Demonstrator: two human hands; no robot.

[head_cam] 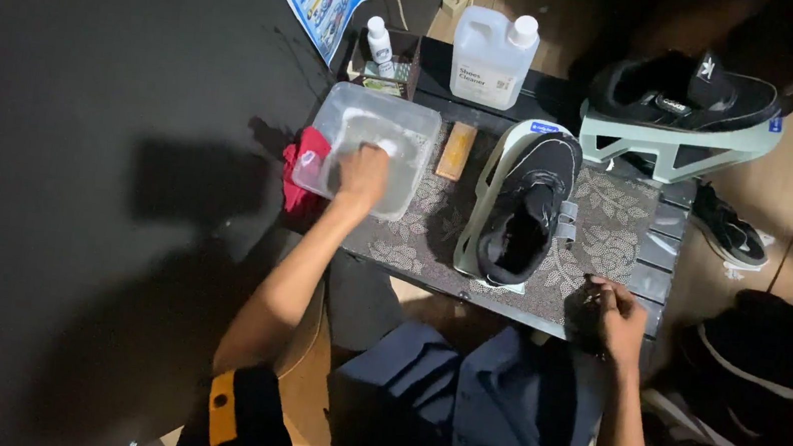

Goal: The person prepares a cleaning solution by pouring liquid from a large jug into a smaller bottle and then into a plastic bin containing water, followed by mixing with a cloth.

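1. Head view: my left hand (362, 174) dips into the clear plastic tub (365, 147) near the counter's (616, 242) far left corner, fingers bunched together; I cannot tell what they hold
2. My right hand (619, 319) rests curled on the counter's near right edge, clamped on a dark object I cannot make out
3. A black shoe (525, 209) sits on a pale holder mid-counter, a tan brush (456, 150) between it and the tub, a white jug (492, 57) at the far edge

Reaching forward with the left arm, left hand (362, 174) curled into a loose fist, knuckles up. Keeping the right hand (619, 319) low and near, fingers curled inward.
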